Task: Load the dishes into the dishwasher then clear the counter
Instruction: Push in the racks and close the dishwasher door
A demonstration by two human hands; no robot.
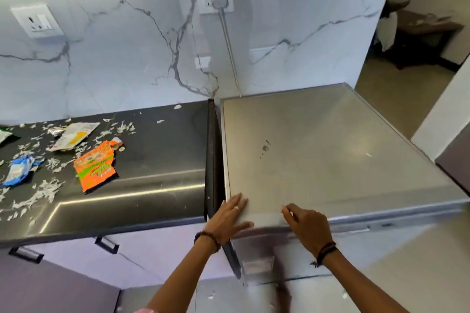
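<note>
Kitchen, dishwasher right of dark tabletop | left hand flat, fingers straight, on its top's front-left corner | right hand curled over front edge beside it | wrappers lie well left, left hand nearer

Steel dishwasher, flat top, stands at 3 o'clock just beside the black counter. Torn wrappers and white scraps litter the counter toward 9 o'clock.
</note>
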